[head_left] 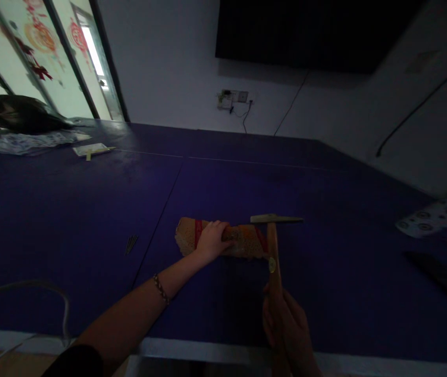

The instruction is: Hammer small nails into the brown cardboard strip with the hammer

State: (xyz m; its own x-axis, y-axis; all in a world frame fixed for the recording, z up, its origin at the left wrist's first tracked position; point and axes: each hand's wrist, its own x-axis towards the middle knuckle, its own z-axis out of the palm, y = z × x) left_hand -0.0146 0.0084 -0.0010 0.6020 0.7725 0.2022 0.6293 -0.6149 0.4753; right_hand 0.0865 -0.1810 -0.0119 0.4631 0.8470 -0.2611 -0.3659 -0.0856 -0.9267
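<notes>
Tan piece (pixel 247 240), speckled and banded in red, lies on the dark purple table (pixel 215 188) right in front of the person, and from where I stand I take it as my mark for everything else. The left hand (pixel 212 241) rests across its middle, fingers pressed together and reaching toward its far edge, thumb apart and pointing along it to the right; whether the fingertips pinch that edge I can't tell. The right hand (pixel 286 319), on the near side of the piece and off its right end, has its fingers curled round the hammer (pixel 273 246).

I'd judge the step as steadying the piece with the hammer brought up to its right end. A stroke from here would call for a firm left hand, clear of the metal.

The piece's long axis runs left to right across the person, ends pointing sideways. The hammer's handle stands nearly square to it, passing its right end, with the hammer head (pixel 276 218) pointing left and right at its far right corner; touching or apart, I can't say. Thin dark rods (pixel 131 244) lie well to the piece's left.
</notes>
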